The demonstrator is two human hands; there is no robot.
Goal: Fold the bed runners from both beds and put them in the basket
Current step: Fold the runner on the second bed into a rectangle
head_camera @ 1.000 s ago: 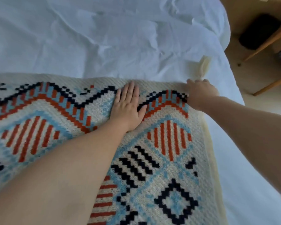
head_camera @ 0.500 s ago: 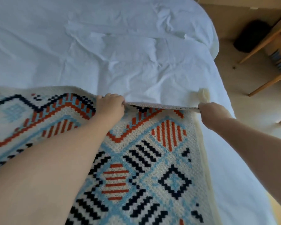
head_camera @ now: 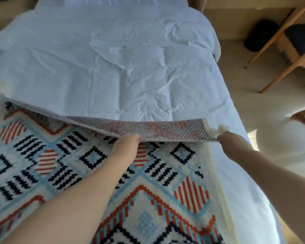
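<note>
While the bed runner (head_camera: 113, 173) lay patterned side up across the foot of the bed (head_camera: 130, 67), I had its far edge pinched in both hands and raised off the white duvet, underside showing along the lifted strip. Left hand (head_camera: 126, 144) was closed on that edge near mid-width; right hand (head_camera: 231, 140) was closed on the right corner beside the cream tassel (head_camera: 223, 128). Fabric looked like a thick knit: soft, no stiffness, sagging between and beyond my two grips, probably moderately heavy for cloth, not slippery or fragile. Left end stayed flat on the bed, so I judged a hem grip at corner and midpoint good for one half only; corners would give squarer folds. Risk: uneven drape, tassels snagging. Basket was not in view.
</note>
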